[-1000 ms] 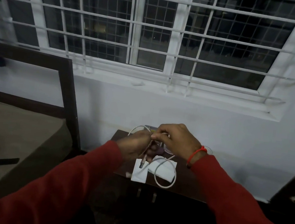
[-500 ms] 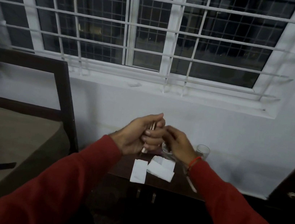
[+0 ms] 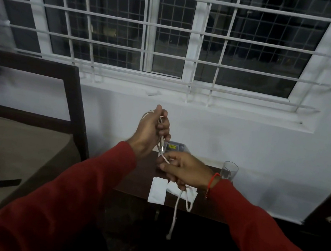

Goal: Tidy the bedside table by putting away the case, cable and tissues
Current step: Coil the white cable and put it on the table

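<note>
Both the left hand and right hand grip the white cable above the table, half hiding the tissues and grey case.

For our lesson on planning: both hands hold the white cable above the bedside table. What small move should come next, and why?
Probably wind another loop: the left hand grips a gathered bundle of the cable, while slack from the right hand dangles past the table edge.

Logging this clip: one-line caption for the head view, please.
Both hands, left hand raised and right hand lower, hold a white cable above a bedside table with tissues.
</note>
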Demonstrator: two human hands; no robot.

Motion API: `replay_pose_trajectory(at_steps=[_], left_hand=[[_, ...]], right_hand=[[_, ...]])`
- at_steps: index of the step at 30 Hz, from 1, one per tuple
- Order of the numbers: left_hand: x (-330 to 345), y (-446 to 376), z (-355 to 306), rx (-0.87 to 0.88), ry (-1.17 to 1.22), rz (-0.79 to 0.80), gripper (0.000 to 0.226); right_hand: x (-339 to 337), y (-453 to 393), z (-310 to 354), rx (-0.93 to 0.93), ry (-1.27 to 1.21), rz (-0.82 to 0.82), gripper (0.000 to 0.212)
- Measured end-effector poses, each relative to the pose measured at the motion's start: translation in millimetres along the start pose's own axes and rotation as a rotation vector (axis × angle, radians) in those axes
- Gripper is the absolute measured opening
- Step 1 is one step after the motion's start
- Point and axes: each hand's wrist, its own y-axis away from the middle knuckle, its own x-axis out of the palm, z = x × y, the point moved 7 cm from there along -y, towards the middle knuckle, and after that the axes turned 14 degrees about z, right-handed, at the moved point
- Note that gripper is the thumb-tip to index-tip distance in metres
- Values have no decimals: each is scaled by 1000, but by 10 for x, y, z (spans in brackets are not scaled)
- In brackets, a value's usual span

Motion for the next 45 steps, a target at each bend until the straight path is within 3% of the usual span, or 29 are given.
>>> replay_pose_trajectory(at_steps=[4, 7, 12, 16, 17, 20, 23, 29, 33, 36, 38, 42, 45], left_hand=[[-147, -73, -4, 75, 140, -158, 32], [-279, -130, 20, 97, 94, -182, 29], [-347, -114, 240, -84, -500, -9, 30], [-150, 27, 505, -321, -926, 281, 60], [-131, 71, 589, -426, -935, 324, 68], [-182, 205, 786, -702, -737, 316, 89], [-213, 236, 767, -735, -738, 338, 100], [-104, 368, 787, -821, -635, 521, 75], [60, 505, 793, -927, -322, 666, 52], [230, 515, 699, -847, 18, 708, 43], [316, 494, 618, -732, 156, 708, 39], [446, 453, 441, -535, 266, 724, 32], [470, 359, 351, -439, 290, 689, 33]], right_hand=[[113, -31, -45, 73, 164, 67, 12], [85, -37, -33, 54, 271, -37, 16], [-163, 60, 18, 13, 1, -228, 15], [-271, 105, 187, -6, 369, -292, 12], [-286, 108, 222, -17, 449, -301, 12], [-318, 116, 232, -44, 537, -274, 8], [-394, 152, 131, -51, 393, -216, 16], [-706, 255, 3, -17, 384, -267, 17], [-753, 240, -68, 6, 503, -268, 19], [-779, 230, -125, -20, 321, -301, 19], [-809, 229, -173, -28, 217, -342, 30], [-748, 222, -330, 53, 73, -402, 37], [-484, 97, -484, 116, -122, -293, 31]])
